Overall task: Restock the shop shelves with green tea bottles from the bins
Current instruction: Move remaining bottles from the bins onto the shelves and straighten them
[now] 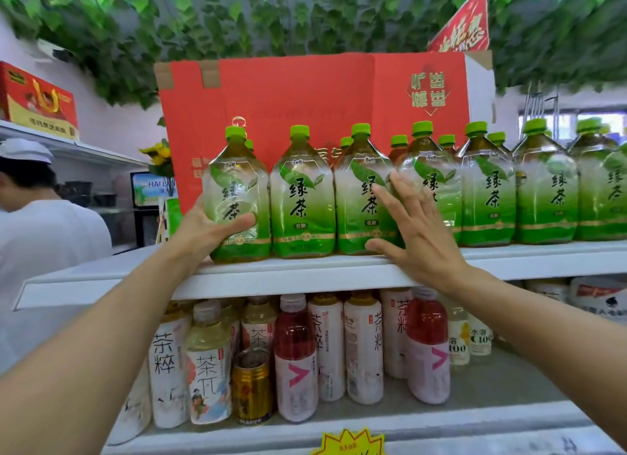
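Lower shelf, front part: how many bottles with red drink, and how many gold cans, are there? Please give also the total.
Red drink bottles: 2
Gold cans: 1
Total: 3

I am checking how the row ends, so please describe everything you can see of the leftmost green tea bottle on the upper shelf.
The leftmost green tea bottle is large, of clear plastic, with a bright green cap and a wrap label, pale above and green below, with dark characters. Amber tea shows at its shoulder. It stands upright at the front of the white upper shelf, close beside the next bottle. The left hand grips its lower left side, thumb across the label. The right hand does not touch it.
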Tool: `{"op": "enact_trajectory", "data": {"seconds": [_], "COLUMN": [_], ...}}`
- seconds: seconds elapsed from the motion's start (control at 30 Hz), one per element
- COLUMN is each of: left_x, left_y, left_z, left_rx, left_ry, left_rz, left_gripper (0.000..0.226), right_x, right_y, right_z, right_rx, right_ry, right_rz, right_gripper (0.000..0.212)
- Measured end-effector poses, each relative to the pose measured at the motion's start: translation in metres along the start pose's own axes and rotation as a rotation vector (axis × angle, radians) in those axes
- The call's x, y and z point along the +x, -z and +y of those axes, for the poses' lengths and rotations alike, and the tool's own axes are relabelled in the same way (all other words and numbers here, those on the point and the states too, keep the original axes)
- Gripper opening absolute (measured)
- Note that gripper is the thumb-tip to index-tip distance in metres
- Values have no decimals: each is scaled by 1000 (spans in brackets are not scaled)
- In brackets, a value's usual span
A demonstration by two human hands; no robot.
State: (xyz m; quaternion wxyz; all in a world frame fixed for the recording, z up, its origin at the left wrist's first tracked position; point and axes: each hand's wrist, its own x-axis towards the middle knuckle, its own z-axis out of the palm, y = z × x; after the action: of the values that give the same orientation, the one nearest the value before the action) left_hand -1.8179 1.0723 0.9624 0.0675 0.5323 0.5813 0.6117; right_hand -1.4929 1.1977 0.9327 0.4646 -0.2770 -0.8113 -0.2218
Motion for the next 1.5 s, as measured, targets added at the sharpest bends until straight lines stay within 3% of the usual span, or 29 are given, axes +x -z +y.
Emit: {"op": "enact_trajectory", "data": {"seconds": [0.1,0.23,0.4,0.47,0.63,0.8,1.07,1.3,1.37,1.5], "left_x": [2,-1,-6,-8,-10,-9,-4,-4,-7,-24], "left_y": [-4,-8,-10,-8,-5,-6,-8,-10,-11,-36], "left_z": [3,3,5,5,8,7,0,2,2,9], "left_rx": [-46,-79,-88,-76,-15,-32,-36,20,118,213], "left_ry": [2,-22,-44,-52,-44,-67,-83,-91,-97,-164], "left_rz": [-28,-32,-15,-23,-13,-21,-9,21,90,233], "left_gripper": [141,118,108,105,138,130,132,127,135,157], "right_x": [0,0,4,15,63,85,88,75,64,34], "right_y": [-2,-4,-1,0,-6,-20,-37,-18,-8,7], "right_z": [2,2,-4,-15,-45,-40,-32,-37,-32,-6], "right_rx": [-6,-42,-116,-143,-370,-547,-492,-472,-405,-158], "right_ry": [11,18,33,131,607,814,835,802,686,232], "right_rz": [6,3,83,135,79,13,105,-6,15,122], "right_gripper": [88,83,71,65,65,70,69,65,63,68]}}
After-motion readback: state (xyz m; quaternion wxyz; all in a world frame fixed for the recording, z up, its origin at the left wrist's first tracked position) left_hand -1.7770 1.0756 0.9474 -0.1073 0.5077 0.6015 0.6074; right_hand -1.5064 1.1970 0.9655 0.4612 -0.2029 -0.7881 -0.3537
